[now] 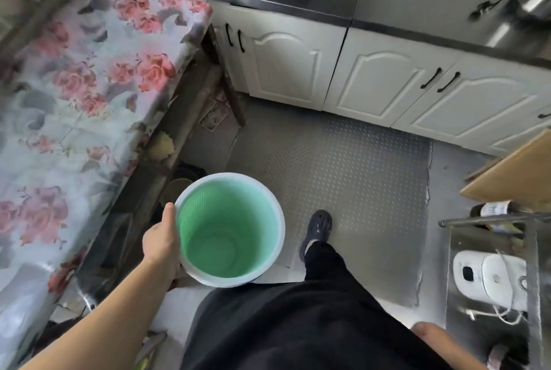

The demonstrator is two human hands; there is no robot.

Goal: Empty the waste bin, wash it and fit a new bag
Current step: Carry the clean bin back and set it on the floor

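The waste bin [229, 229] is a green mesh basket with a wide white rim, upright and held above the floor at lower centre. Nothing lies inside it and no bag lines it. My left hand [161, 238] grips its left rim, thumb along the outside edge. Only a bare part of my right arm [429, 332] shows at the bottom right; the hand itself is out of frame.
A table with a floral cloth [74, 86] fills the left, with clutter beneath it. White cabinets [372, 80] under a dark counter run across the back. A grey studded mat [343, 176] covers the floor. A metal rack with appliances [492, 274] stands right. My shoe [317, 228] steps forward.
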